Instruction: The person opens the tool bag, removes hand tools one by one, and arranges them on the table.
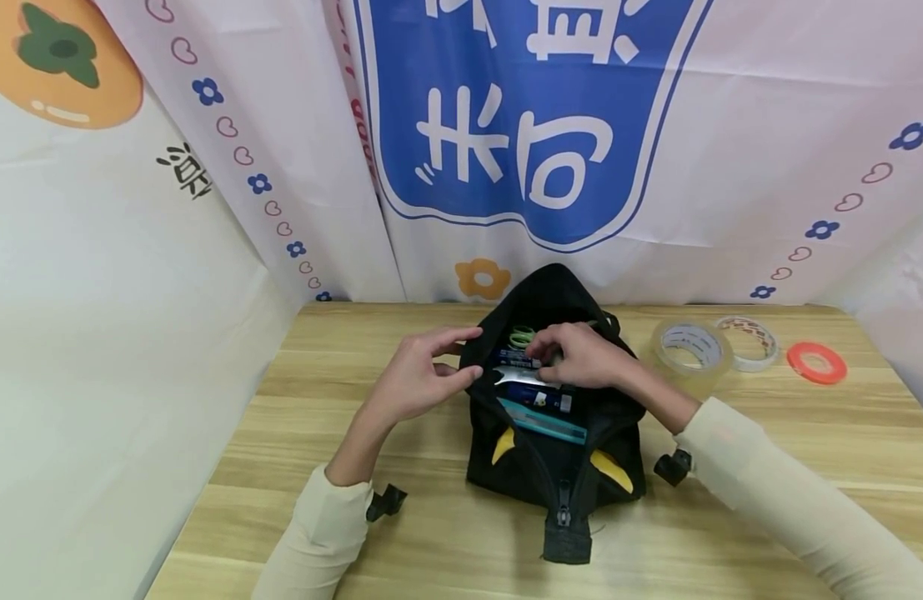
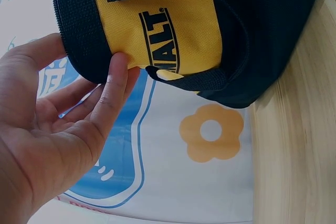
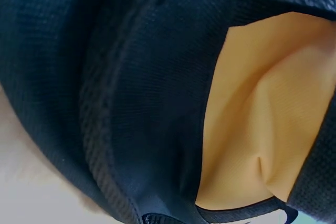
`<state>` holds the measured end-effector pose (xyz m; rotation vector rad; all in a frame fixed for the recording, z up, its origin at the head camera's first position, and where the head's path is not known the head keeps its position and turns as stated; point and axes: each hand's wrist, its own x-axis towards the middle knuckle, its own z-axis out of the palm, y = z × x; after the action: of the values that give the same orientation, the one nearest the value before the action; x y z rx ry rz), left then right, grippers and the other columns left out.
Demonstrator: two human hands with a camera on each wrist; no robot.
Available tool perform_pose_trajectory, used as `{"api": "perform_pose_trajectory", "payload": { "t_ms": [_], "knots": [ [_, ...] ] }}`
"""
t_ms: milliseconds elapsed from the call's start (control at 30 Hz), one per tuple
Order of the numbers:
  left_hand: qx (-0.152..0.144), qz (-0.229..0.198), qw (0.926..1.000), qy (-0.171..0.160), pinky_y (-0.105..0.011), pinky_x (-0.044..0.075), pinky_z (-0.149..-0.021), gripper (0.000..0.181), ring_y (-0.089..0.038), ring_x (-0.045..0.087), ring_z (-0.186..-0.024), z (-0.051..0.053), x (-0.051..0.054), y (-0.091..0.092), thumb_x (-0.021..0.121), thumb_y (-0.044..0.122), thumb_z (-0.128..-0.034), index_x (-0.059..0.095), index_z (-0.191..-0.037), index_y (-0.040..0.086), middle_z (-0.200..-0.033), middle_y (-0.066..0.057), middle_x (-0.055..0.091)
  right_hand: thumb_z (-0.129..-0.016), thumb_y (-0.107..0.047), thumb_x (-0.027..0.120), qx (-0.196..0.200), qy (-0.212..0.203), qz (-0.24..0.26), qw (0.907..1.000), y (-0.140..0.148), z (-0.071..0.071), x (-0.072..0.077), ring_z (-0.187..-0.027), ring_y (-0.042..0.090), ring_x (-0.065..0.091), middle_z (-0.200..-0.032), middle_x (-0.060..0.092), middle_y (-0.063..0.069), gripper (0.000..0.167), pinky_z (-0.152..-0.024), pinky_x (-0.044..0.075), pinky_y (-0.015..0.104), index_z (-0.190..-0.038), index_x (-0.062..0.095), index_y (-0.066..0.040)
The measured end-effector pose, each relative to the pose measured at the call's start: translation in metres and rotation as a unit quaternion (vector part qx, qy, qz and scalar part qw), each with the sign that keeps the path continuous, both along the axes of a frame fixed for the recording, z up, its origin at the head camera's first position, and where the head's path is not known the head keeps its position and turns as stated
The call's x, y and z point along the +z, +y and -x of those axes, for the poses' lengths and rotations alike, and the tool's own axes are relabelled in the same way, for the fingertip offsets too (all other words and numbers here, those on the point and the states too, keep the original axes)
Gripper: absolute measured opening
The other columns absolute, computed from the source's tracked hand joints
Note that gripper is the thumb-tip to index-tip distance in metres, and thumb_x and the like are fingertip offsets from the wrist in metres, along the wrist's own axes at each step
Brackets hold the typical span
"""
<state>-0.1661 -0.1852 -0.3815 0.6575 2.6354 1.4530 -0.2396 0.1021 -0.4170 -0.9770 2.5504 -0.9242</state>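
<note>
An unzipped black tool bag [image 1: 506,475] with yellow panels stands on the table. My left hand [image 1: 423,375] holds its left rim; in the left wrist view, that hand [image 2: 68,114] has one fingertip on the outer yellow side and another past the zipper edge. My right hand [image 1: 581,354] reaches inside with bent fingers, thumb tip at a silver tool [image 1: 521,377]; whether it grips anything is hidden. Green-handled scissors [image 1: 520,337], a dark blue tube [image 1: 536,396] and a flat teal item [image 1: 544,422] lie in the bag. Only the bag [image 3: 152,103] fills the right wrist view.
Right of the bag lie a wide clear tape roll [image 1: 659,350], a narrower tape roll [image 1: 770,342] behind it and a thin red-orange roll [image 1: 832,367]. A printed cloth [image 1: 731,167] hangs at the back edge of the wooden table [image 1: 296,433].
</note>
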Motion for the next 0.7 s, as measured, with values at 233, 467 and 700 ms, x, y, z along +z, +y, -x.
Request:
{"api": "perform_pose_trajectory", "payload": {
  "t_ms": [233,467,700],
  "knots": [
    [0.000,0.002,1.0000,-0.002,-0.026,0.067,-0.087,0.050,-0.033,0.069,-0.129,0.000,0.000,0.001,0.077,0.009,-0.0983,0.065,-0.147,0.006,-0.150,-0.012,0.066,-0.094,-0.006,0.077,0.019,0.029,0.035,0.9988,-0.003,-0.004,-0.003,-0.110,0.028,0.070,-0.119,0.074,0.009,0.028,-0.093,0.061,0.050,-0.121,0.079,-0.009],
    [0.001,0.008,1.0000,0.003,-0.025,0.067,-0.087,0.050,-0.034,0.069,-0.129,-0.001,0.000,0.001,0.077,0.010,-0.0981,0.066,-0.146,0.006,-0.150,-0.013,0.066,-0.090,-0.005,0.078,-0.026,0.067,0.013,0.9973,0.002,-0.008,-0.008,-0.097,0.025,0.065,-0.112,0.071,0.010,0.029,-0.082,0.057,0.037,-0.119,0.079,-0.007],
    [0.000,0.011,0.9999,0.008,-0.026,0.067,-0.086,0.050,-0.035,0.069,-0.129,-0.001,0.000,0.001,0.077,0.010,-0.0977,0.066,-0.146,0.006,-0.150,-0.014,0.066,-0.092,-0.008,0.078,-0.048,0.053,-0.016,0.9973,0.006,-0.014,-0.009,-0.100,0.024,0.069,-0.112,0.070,0.011,0.031,-0.090,0.061,0.045,-0.123,0.075,-0.003]
  ]
}}
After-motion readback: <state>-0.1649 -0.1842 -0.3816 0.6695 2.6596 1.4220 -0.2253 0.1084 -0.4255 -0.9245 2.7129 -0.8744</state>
